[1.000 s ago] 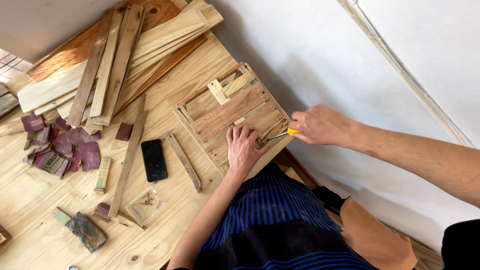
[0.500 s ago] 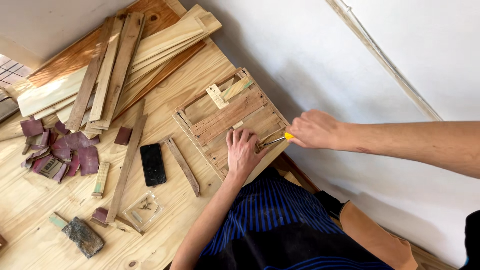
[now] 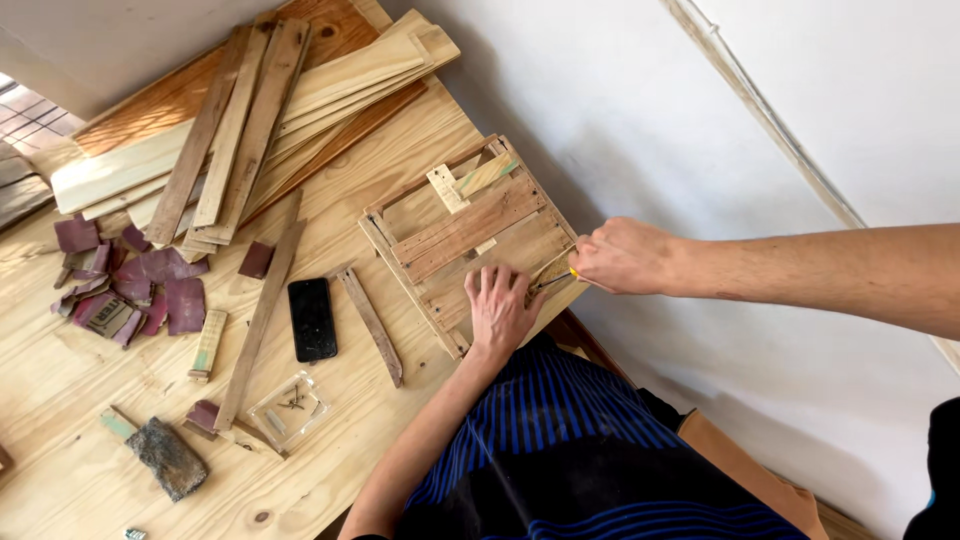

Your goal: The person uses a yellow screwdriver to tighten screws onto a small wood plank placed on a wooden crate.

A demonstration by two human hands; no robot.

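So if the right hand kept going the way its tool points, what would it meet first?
Most likely the left hand, whose fingers press on the wooden frame right by the tool tip; the right hand points that way. Depth is unclear.

Bright daylight, soft shadows, sharp pic

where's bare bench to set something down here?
Bare bench lies left of the small wood block, below the sandpaper scraps. Another patch lies between the phone and the wooden frame. Crowded: the plank stack, and the frame's edge where left hand and right hand work.
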